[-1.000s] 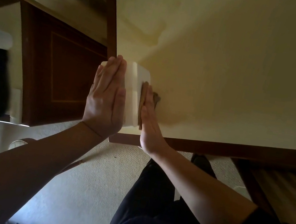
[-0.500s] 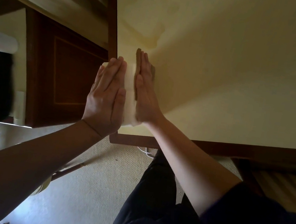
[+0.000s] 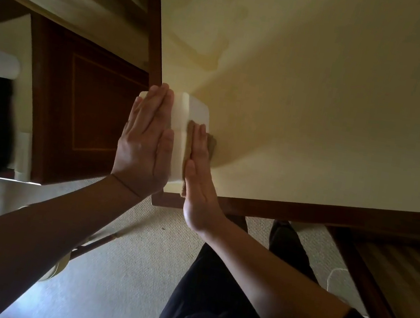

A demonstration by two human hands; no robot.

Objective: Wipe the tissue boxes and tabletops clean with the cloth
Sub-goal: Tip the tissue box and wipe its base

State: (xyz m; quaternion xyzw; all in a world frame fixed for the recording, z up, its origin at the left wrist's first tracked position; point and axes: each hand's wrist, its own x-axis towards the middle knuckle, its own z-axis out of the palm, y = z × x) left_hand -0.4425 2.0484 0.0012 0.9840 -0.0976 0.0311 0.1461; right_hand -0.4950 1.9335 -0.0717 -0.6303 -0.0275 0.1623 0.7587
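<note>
The tissue box [image 3: 185, 124] is plain white, the cloth [image 3: 211, 145] against its side a dull brown. The tabletop [image 3: 321, 107] is pale cream-yellow with a dark red-brown wooden edge — the cabinet [image 3: 87, 112] beside it is the same red-brown, with a thin lighter inlaid line. The carpet [image 3: 136, 271] is off-white — the trousers [image 3: 207, 309] dark navy.

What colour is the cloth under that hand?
Brown. The cloth peeks out beside the right hand in the head view.
</note>
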